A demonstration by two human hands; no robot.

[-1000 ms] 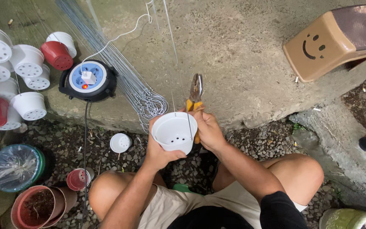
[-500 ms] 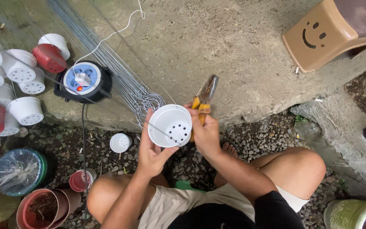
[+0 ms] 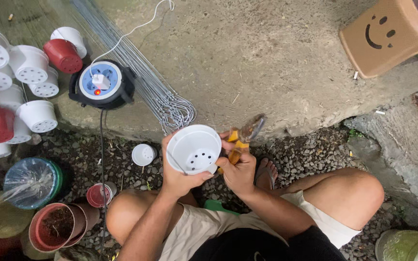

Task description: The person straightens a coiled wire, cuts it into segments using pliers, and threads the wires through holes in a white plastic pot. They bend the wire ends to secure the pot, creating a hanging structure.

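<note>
Your left hand (image 3: pixel 180 171) is wrapped around a white plastic pot (image 3: pixel 194 149), fingers pressed on its rim and side, mouth facing up at you. It's empty, just drain holes in the bottom. Your right hand (image 3: pixel 240 169) sits right beside the pot, closed around yellow-handled pliers (image 3: pixel 243 137) whose tip points up and away. Left of your grip there's a small white pot (image 3: pixel 143 154) on the gravel. Further left sits a terracotta pot (image 3: pixel 56 227) with soil inside. Far up right is a tan stool (image 3: pixel 388 34) with a smiley face.
</note>
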